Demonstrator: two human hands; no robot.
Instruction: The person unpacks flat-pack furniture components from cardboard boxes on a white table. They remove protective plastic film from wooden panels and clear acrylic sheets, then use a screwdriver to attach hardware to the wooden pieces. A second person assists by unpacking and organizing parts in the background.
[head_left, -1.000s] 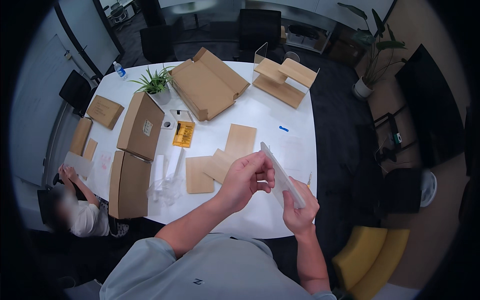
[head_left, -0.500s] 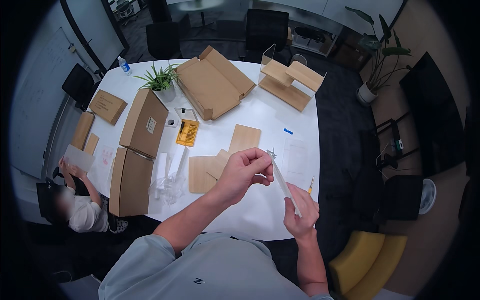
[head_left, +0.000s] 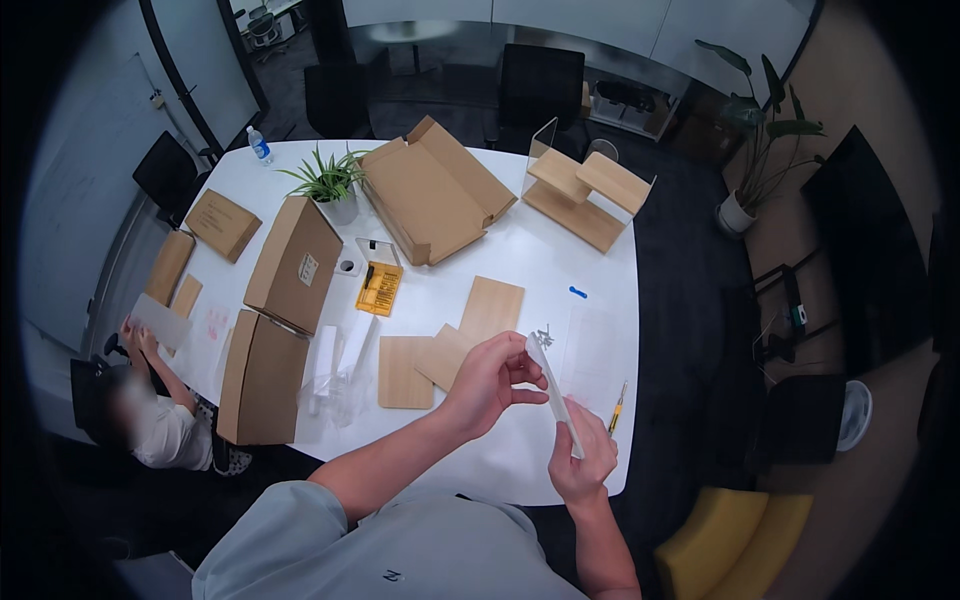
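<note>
A: What do the hands have?

B: Both are on one thing, a long narrow white strip, held up above the near right part of the white table. The left hand pinches its far upper end between thumb and fingertips, fingers curled in tight. The right hand is closed around its near lower end.

A: How does the strip lie?

B: Slanted, running from the left hand down and to the right into the right hand. What it is made of I cannot tell.

A: And under the hands?

B: Three light wooden panels lie flat just left of the left hand, two of them overlapping. A small cluster of metal screws sits just beyond the strip's upper end. A yellow-handled tool lies near the right edge of the table, beside the right hand. A small blue piece lies farther off.

A: The far side?

B: An opened flat cardboard box in the middle, a wooden shelf unit with clear side panels to its right, and a potted green plant to its left. Closed cardboard boxes stand along the left half, with a yellow packet and clear plastic bags between them and the panels.

A: Anyone else?

B: A seated person at the near left corner holds a pale sheet in both hands, well apart from the strip.
</note>
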